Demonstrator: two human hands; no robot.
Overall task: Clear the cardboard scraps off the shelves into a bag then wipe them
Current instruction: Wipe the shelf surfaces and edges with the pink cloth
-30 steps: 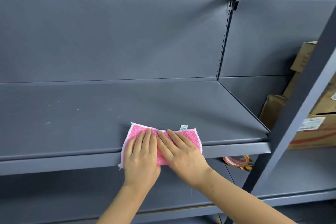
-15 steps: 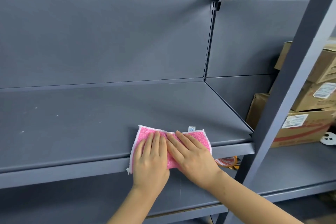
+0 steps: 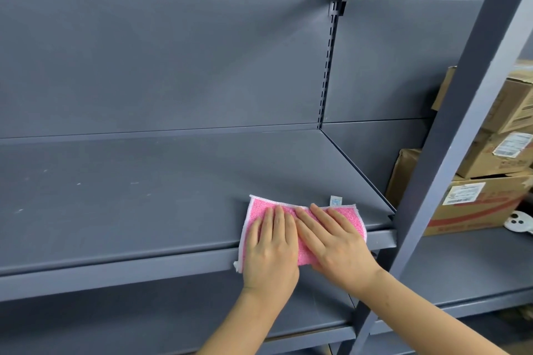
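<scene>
The pink cloth (image 3: 350, 219) lies flat on the grey shelf (image 3: 144, 204), near its right end, with one corner hanging over the front edge. The left hand (image 3: 271, 251) and the right hand (image 3: 340, 245) press on it side by side. Each grip is laid flat, fingers straight, pinching nothing. So the cloth could slip out and drop off the edge. The small pale specks (image 3: 78, 183) far to the left could get missed.

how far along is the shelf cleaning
Clearing looks done: no cardboard scraps show on this shelf. In hand: left hand and right hand press the pink cloth flat near its right end. Left: pale specks further left, probably the lower shelf too.
</scene>
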